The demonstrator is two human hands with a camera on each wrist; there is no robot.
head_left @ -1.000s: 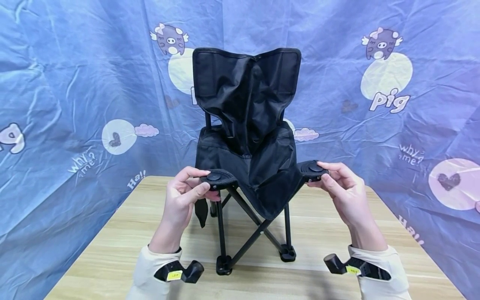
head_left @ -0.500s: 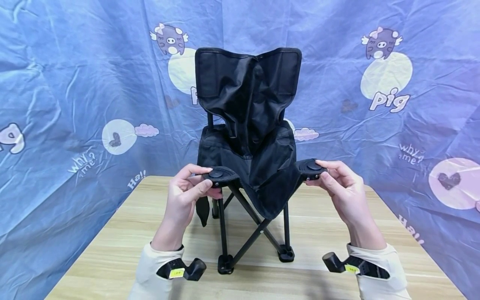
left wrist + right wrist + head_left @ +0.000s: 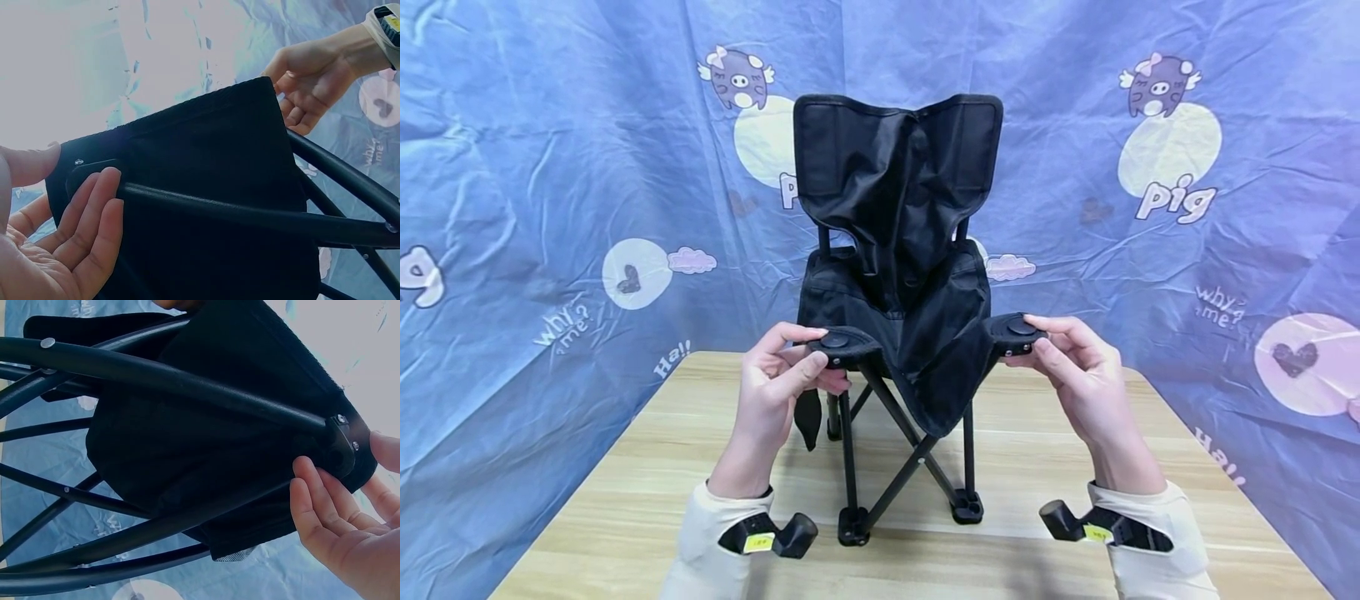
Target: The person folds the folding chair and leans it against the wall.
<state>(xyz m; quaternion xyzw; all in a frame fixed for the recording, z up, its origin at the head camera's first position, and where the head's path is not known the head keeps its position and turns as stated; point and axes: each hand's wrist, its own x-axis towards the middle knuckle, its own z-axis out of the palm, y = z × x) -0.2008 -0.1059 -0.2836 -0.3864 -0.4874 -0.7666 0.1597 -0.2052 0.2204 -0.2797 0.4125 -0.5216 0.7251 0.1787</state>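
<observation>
A black folding camp chair (image 3: 898, 208) stands partly spread, its fabric back creased down the middle and its seat sagging into a V. My left hand (image 3: 775, 367) pinches the seat's front left corner (image 3: 842, 343) between thumb and fingers. At the front right corner (image 3: 1017, 329), my right hand (image 3: 1078, 367) holds on in the same way. From below, the left wrist view shows my left fingertips (image 3: 111, 178) by the plastic end cap of a leg tube (image 3: 219, 209). In the right wrist view, my right fingers (image 3: 306, 494) curl under the riveted corner bracket (image 3: 342, 447).
The chair's plastic feet (image 3: 853, 527) rest on a light wooden table (image 3: 640, 500). Its crossed legs (image 3: 921, 458) meet at a rivet in front. A black strap (image 3: 807, 419) hangs at the left. A blue printed curtain (image 3: 550, 167) surrounds the table.
Both hands have risen slightly, still pinching the corners. They have come a little closer together, and the chair's front has narrowed with them.
</observation>
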